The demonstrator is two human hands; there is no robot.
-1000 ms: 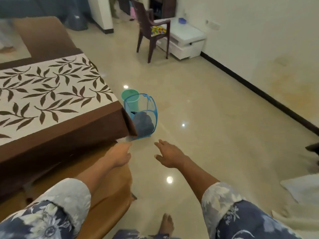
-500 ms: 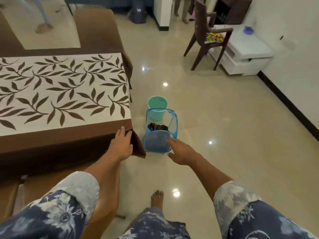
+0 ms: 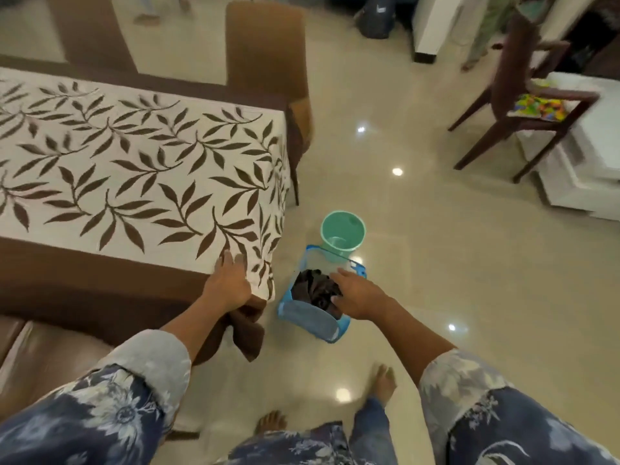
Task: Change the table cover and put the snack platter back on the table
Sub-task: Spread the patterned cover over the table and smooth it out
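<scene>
The leaf-patterned table cover (image 3: 134,162) is spread over the table, its near corner pressed by the flat, straight-fingered left hand (image 3: 229,283), and could be dragged askew if that hand slides. The blue mesh hamper (image 3: 312,322) on the floor (image 3: 436,263) could be tipped by the right hand (image 3: 357,295), held spread and empty over the dark cloth (image 3: 310,286) inside. The snack platter is nowhere seen, and contact between right fingers (image 3: 339,275) and cloth cannot be judged.

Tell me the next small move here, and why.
Probably the left hand should smooth the cream, brown-leafed table cover down over this corner. The hand already lies flat there, and the cover's brown hem hangs bunched below it.
</scene>
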